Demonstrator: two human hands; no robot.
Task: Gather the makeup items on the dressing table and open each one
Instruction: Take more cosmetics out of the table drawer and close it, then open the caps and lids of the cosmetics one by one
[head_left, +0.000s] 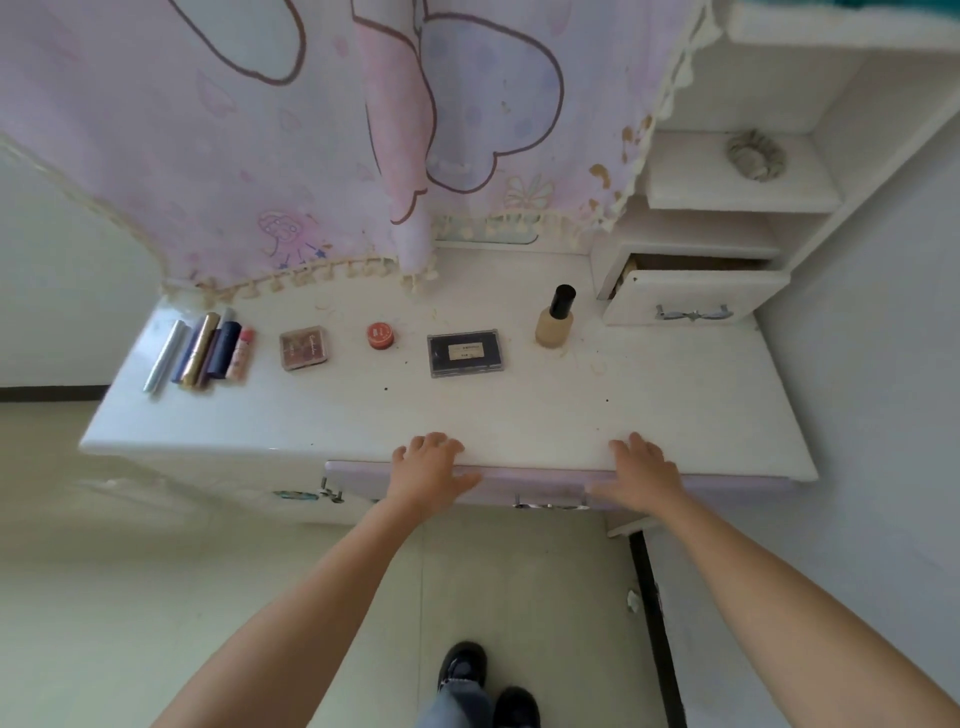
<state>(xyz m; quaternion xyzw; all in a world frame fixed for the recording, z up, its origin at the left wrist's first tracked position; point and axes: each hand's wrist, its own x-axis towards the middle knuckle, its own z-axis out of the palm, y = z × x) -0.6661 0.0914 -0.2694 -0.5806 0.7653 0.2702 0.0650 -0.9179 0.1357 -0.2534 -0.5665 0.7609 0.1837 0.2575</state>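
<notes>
On the white dressing table (519, 410) lies a row of closed makeup items. At the far left sit several tubes and pens (205, 353) side by side. To their right come a small clear blush compact (304, 347), a round red jar (380, 335), a flat black palette (465, 352) and an upright beige foundation bottle (556, 319) with a black cap. My left hand (431, 467) and my right hand (641, 467) rest flat on the table's front edge, fingers spread, holding nothing.
A pink cartoon cloth (311, 145) hangs over the mirror behind the table. At the right stands a white shelf unit with a half-open small drawer (693, 301) and a scrunchie (756, 156) on a shelf. A drawer front (519, 483) sits below my hands.
</notes>
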